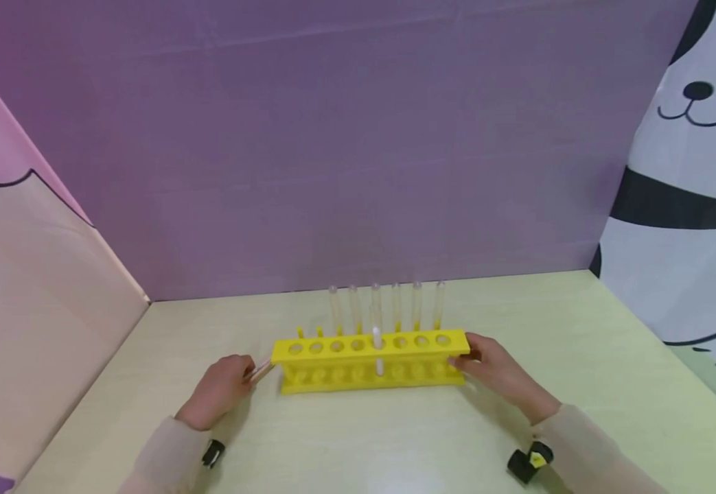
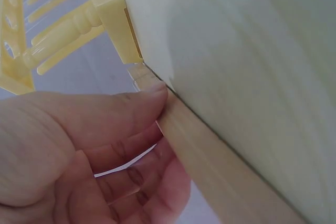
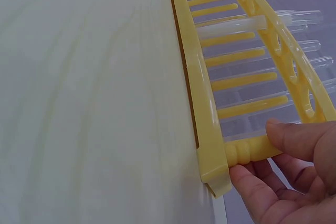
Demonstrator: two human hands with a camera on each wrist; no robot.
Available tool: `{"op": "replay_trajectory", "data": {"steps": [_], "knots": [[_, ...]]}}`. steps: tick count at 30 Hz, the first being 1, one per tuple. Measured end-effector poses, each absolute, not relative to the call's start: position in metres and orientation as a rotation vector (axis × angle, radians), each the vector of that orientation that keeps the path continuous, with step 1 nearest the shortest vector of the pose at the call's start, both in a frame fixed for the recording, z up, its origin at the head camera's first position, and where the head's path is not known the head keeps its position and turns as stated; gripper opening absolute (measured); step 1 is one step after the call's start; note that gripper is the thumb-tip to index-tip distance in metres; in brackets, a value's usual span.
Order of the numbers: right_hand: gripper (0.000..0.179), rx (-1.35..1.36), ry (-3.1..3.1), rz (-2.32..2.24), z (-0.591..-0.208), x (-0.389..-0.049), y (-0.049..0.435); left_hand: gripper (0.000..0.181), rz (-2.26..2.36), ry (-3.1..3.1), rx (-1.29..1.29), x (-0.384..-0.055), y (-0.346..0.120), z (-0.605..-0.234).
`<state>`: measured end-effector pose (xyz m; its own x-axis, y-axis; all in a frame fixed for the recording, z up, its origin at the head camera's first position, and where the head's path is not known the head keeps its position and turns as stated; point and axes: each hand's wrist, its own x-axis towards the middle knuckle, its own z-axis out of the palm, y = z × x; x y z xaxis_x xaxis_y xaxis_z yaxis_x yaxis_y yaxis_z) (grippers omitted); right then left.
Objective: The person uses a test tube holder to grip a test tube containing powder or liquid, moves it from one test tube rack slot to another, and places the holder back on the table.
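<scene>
A yellow test tube rack [image 1: 370, 343] stands mid-table. Clear test tubes [image 1: 417, 305] sit upside down over pegs along its far side. Another tube, with white in its lower part [image 1: 379, 367], stands upright in one of the rack's round holes. My right hand [image 1: 496, 367] grips the post [image 3: 254, 149] at the rack's right end, thumb on one side and fingers on the other. Between thumb and fingers, my left hand [image 1: 222, 387] pinches a flat wooden strip [image 2: 197, 140]. The strip's far end overlaps the base corner of the rack in the left wrist view.
The pale table [image 1: 382, 439] ends at a purple backdrop [image 1: 358, 151] behind the rack. Printed cartoon panels, one with a panda [image 1: 673, 261], flank both sides. Black wrist devices show below each sleeve, the right one [image 1: 529, 461] with a yellow mark.
</scene>
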<state>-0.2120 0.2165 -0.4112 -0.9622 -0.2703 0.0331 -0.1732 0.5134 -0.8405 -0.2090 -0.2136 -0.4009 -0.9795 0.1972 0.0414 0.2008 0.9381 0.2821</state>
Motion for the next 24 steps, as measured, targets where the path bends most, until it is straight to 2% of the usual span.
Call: {"op": "replay_trajectory", "data": {"steps": [16, 24], "knots": [[0.042, -0.329, 2.604, -1.469, -0.415, -0.213, 0.219, 0.017, -0.493, -3.12, -0.274, -0.21, -0.212, -0.402], [0.046, -0.465, 2.577, -1.438, -0.411, -0.21, 0.228, 0.023, -0.512, -3.064, -0.313, -0.207, -0.216, -0.399]]}}
